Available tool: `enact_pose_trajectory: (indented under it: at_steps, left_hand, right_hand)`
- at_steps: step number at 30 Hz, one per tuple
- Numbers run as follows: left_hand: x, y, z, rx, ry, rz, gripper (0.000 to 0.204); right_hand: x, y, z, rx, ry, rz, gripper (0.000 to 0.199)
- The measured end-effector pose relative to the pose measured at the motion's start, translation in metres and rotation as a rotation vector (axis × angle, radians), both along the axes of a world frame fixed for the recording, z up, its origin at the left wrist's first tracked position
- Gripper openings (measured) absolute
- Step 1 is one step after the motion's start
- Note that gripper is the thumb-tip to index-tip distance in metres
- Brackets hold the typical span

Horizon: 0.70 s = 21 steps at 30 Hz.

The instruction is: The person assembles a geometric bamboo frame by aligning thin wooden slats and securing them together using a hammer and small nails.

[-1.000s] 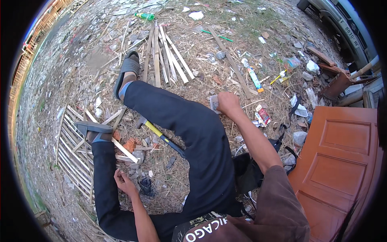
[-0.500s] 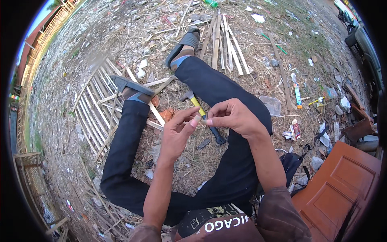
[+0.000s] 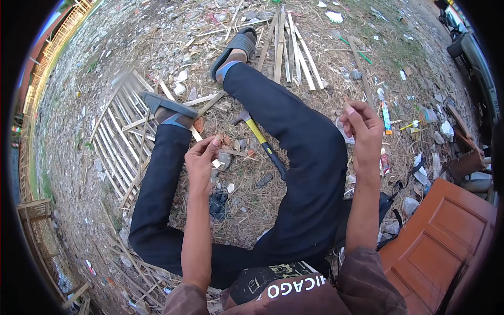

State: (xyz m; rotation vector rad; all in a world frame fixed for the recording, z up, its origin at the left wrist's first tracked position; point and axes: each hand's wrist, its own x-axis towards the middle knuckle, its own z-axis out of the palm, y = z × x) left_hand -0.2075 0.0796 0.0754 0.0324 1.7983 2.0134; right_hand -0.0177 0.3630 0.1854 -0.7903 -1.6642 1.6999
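Risks: the slatted wooden frame point(image 3: 118, 147) could crack or shift if the left sandal point(image 3: 170, 105), lying across its edge in view, bears down. The hammer point(image 3: 256, 131), on the littered ground point(image 3: 247, 223) beside the right leg point(image 3: 310, 136), could be knocked if that leg moves. Left hand point(image 3: 199, 163) and right hand point(image 3: 365, 134) are raised well apart, fingertips drawn into a pinch; whether either holds anything cannot be told. Any small item there could drop and be lost.

Surroundings: orange-brown door panel point(image 3: 441, 241) at right; right leg obstructing between hammer and right hand; loose wooden strips point(image 3: 279, 52) ahead; clear container point(image 3: 342, 128), partly hidden.
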Motion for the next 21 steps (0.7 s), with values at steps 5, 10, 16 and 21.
enact_pose_trajectory:
  at_steps: [5, 10, 16, 21]
  left_hand:
    - [-0.024, -0.028, -0.057, -0.258, 0.105, 0.059, 0.024]
    - [-0.024, -0.042, -0.086, -0.435, 0.343, -0.016, 0.024]
    - [-0.006, -0.046, -0.092, -0.427, 0.36, -0.046, 0.02]
    - [0.002, -0.052, -0.095, -0.49, 0.453, -0.028, 0.018]
  right_hand:
    - [0.02, 0.006, -0.129, -0.008, -0.511, 0.052, 0.028]
    - [-0.028, -0.069, -0.162, 0.453, -0.751, 0.466, 0.028]
    - [-0.038, -0.07, -0.166, 0.592, -0.824, 0.524, 0.028]
    - [-0.04, -0.064, -0.164, 0.615, -0.82, 0.529, 0.028]
